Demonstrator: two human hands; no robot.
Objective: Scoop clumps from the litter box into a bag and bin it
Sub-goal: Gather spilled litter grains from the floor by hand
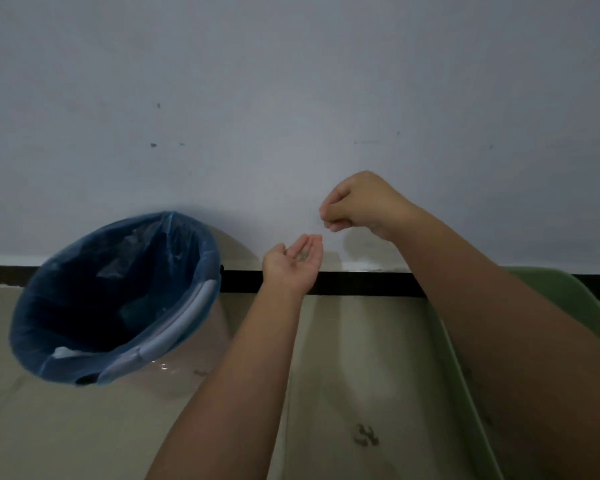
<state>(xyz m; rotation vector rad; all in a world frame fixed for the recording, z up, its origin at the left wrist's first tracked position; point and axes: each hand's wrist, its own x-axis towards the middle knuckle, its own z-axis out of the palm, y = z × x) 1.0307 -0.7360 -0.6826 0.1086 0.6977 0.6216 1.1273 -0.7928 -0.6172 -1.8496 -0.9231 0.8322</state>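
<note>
Your left hand [293, 263] is flat, palm up, with some tiny bits on it. Your right hand [355, 202] is above it, fingers curled, holding nothing I can see. The bin [118, 299], lined with a blue bag [66, 271], stands on the floor [343, 341] by the wall [291, 81]. The green litter box [568, 289] is under your right arm.

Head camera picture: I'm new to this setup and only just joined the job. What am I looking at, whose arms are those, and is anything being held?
There is one view only, from a camera worn on a person's head, looking forward and down. The two bare arms are that person's. The left hand is open, palm up, with something small and pale on it, too small to identify. The right hand is above it, fingers curled; whether it pinches anything is unclear. On the floor stand a bin lined with a blue bag and, behind the right arm, a green litter box.
</note>
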